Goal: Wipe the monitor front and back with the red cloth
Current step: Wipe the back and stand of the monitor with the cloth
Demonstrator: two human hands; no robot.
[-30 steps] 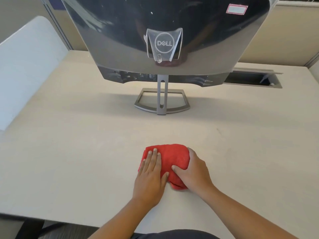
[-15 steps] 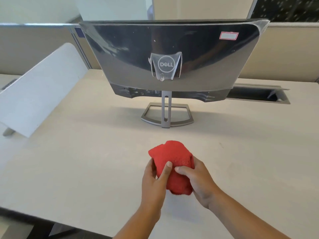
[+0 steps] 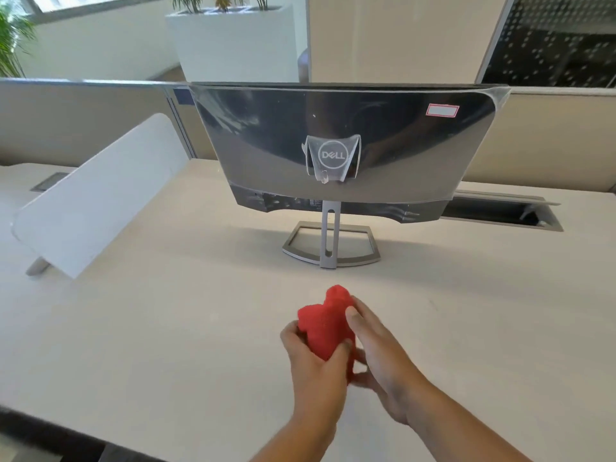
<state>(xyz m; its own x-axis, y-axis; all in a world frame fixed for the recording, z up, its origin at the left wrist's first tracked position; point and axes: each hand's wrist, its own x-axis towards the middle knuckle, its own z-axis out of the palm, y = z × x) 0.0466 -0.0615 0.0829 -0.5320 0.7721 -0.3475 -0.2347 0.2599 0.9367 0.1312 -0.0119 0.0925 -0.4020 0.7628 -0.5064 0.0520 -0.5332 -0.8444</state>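
The monitor (image 3: 346, 135) stands at the far middle of the desk with its glossy dark back, the Dell badge and a red-edged sticker facing me; its screen side is hidden. Its grey stand (image 3: 330, 243) rests on the desk. A bunched red cloth (image 3: 328, 323) is lifted above the desk in front of the stand. My left hand (image 3: 313, 365) grips its lower left part, thumb curled over the fabric. My right hand (image 3: 380, 358) holds its right side, thumb on top and fingers under it.
The pale desk (image 3: 166, 328) stretches around my hands. A white tilted divider panel (image 3: 100, 198) stands at the left. An open cable slot (image 3: 500, 213) lies behind the monitor at the right. Beige partitions and a white planter (image 3: 233, 38) are beyond.
The cloth lay pressed on the desk under both hands; both hands have picked it up and bunched it above the desk. My head has tilted up, showing the whole monitor back.
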